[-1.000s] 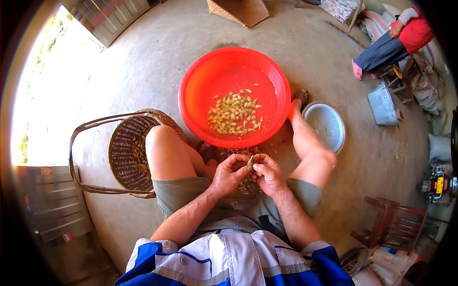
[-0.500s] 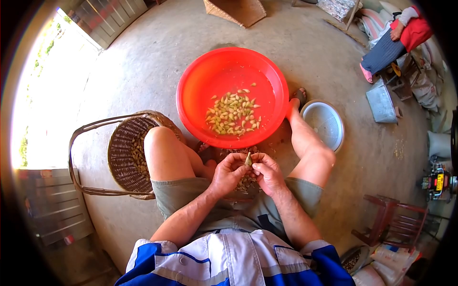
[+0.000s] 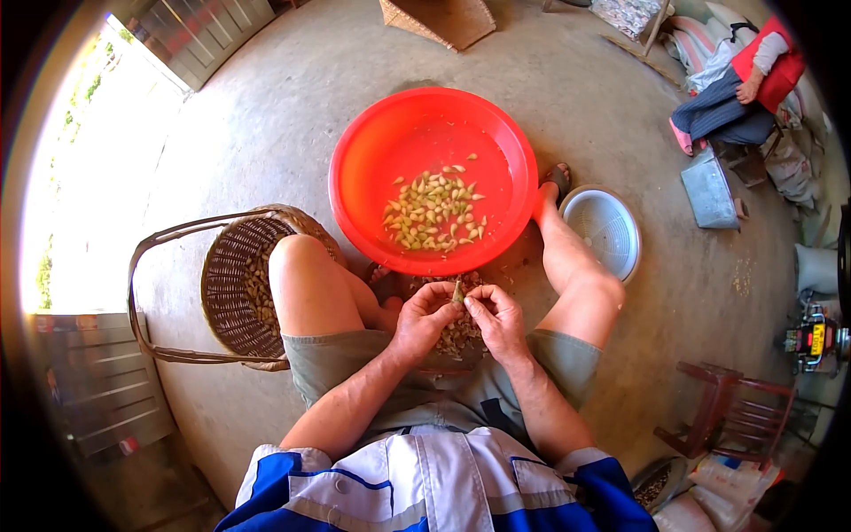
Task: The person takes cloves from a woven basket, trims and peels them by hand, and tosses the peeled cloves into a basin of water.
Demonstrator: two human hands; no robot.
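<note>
Over my lap, my left hand (image 3: 425,316) pinches a small tapered bulb (image 3: 457,292) whose pointed tip sticks up. The fingertips of my right hand (image 3: 498,321) are pressed together against the bulb's right side, perhaps on a bit of its skin too small to make out. Just past my hands stands a red plastic basin (image 3: 359,177), with many pale, teardrop-shaped bulbs (image 3: 433,211) lying on its bottom. Below my hands, dry peelings (image 3: 459,339) are scattered on the floor between my legs.
At my left stands a tall-handled wicker basket (image 3: 232,297) holding brownish bulbs. A white basin (image 3: 603,232) is by my right foot. A seated person (image 3: 740,97), a metal bucket (image 3: 709,188) and a wooden chair (image 3: 736,412) are farther right. A woven scoop (image 3: 443,19) lies ahead.
My right hand has drawn slightly away from the bulb's tip and sits a little lower. At the far right, the seated person has shifted their legs and arm.
</note>
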